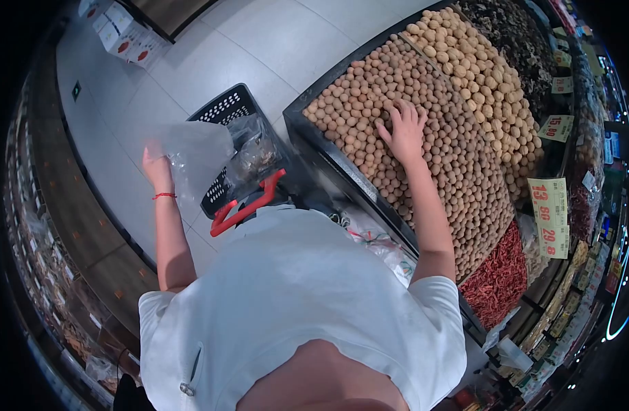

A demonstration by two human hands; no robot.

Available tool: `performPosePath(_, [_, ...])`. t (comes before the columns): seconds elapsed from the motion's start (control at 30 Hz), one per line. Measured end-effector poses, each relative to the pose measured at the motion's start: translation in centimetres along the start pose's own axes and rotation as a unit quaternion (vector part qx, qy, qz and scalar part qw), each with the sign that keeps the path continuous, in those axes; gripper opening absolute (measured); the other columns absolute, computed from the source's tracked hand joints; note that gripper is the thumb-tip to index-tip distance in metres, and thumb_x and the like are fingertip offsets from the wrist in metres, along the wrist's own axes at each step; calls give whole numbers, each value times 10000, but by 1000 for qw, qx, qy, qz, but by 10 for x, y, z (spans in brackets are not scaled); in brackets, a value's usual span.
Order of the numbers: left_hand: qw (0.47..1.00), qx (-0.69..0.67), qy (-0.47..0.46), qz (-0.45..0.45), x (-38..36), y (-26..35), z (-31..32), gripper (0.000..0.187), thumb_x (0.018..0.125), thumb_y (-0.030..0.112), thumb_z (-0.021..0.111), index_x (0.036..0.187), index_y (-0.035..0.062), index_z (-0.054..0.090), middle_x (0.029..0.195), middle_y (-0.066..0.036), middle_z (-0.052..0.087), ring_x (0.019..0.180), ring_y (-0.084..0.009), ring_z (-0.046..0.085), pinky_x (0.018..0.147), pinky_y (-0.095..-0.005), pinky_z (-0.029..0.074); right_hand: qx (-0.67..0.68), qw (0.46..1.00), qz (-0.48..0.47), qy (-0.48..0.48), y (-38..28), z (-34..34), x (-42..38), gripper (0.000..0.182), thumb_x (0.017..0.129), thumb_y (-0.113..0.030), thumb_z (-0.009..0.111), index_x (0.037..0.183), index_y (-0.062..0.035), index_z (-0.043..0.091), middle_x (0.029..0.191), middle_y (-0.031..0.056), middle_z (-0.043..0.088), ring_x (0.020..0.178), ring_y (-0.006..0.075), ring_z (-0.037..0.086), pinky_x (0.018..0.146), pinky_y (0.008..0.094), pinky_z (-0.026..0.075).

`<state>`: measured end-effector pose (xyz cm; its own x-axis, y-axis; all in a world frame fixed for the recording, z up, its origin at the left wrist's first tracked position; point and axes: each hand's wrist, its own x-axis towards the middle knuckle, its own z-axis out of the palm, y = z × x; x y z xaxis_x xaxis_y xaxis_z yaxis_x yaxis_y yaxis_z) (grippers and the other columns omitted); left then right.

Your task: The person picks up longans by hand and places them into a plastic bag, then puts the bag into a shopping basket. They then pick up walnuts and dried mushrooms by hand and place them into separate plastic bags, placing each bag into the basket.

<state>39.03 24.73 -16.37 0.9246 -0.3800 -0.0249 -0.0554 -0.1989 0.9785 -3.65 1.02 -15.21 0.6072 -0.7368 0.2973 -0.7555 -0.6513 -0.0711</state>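
My right hand (405, 133) rests on a heap of small round brown dried fruits (369, 103) in a black bin, its fingers apart. On the other side, my left hand (155, 163) is closed on a clear plastic bag (198, 154), which hangs partly over a black shopping basket (225, 103) with a red handle (249, 205). Inside the basket lies a filled clear bag (255, 157). The finger ends of my left hand are hard to make out.
Walnuts (482, 79), dark dried pieces (510, 31) and dried red chillies (499, 274) lie beside the brown heap. Price signs (551, 212) stand along the right. A shelf (81, 226) runs down the left. White boxes (126, 38) stand at the upper left.
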Motion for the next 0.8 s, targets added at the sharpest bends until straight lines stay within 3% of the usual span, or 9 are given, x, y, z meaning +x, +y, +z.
performPosePath(0.17, [991,65,-74,88,-15,-13,10,186,838,167,504,925,9,551,760,25,542,664,-30,451,576,-175,354,24,997,-69,-16,-18,12,13,338,722,-236,579,1028,-113,505,1151,60,421,1131,242,339,929,550,212])
performPosePath(0.33, [971,109,-62,205,-10,-30,0,235,802,81,482,1029,30,512,768,-40,587,670,-99,519,590,-236,403,-12,1000,-17,-20,-15,8,4,260,712,-175,576,954,-95,523,1099,73,441,1097,250,363,927,538,223])
performPosePath(0.37, [971,109,-61,205,-13,-30,-3,235,802,81,482,1029,30,512,768,-40,587,670,-99,519,590,-236,403,15,1000,-11,7,-18,4,4,257,707,-163,580,947,-89,525,1088,80,445,1082,256,372,918,527,235])
performPosePath(0.43, [939,312,-112,91,-32,-17,-6,285,782,81,487,1067,77,496,705,-113,581,609,-183,550,564,-287,423,76,996,-17,51,-31,-5,6,251,694,-137,585,931,-75,529,1063,93,456,1046,268,392,901,490,263])
performPosePath(0.5, [893,369,-189,174,-48,-33,-4,317,764,118,509,1080,115,490,653,-161,554,587,-280,557,544,-350,427,176,981,-40,73,-58,-13,9,239,680,-108,584,905,-53,526,1005,103,486,964,284,436,850,409,323])
performPosePath(0.53, [872,395,-255,140,-60,-35,-2,330,752,139,525,1079,112,491,651,-166,558,596,-308,553,551,-380,424,236,968,-59,66,-78,-12,8,257,668,-68,596,915,-47,526,986,108,503,941,281,470,810,370,371])
performPosePath(0.6, [835,404,-365,85,-88,-39,-4,380,715,192,565,1078,108,493,684,-182,575,666,-354,562,594,-424,432,366,926,-60,-71,-118,-2,-2,264,702,-80,570,957,-37,517,934,109,534,887,287,506,771,358,402])
performPosePath(0.67, [796,424,-424,82,-104,-50,-17,424,688,216,594,1084,101,492,813,-196,591,759,-351,572,654,-410,453,428,863,-116,-243,-154,18,-8,333,719,-81,534,1047,-42,491,925,112,526,910,283,502,778,355,410])
performPosePath(0.8, [798,404,-447,17,-107,-53,-48,412,671,229,630,1044,106,505,878,-171,591,813,-343,560,671,-404,451,415,841,-158,-311,-209,69,-18,383,673,-15,490,1052,-67,513,977,100,536,958,269,493,820,366,400])
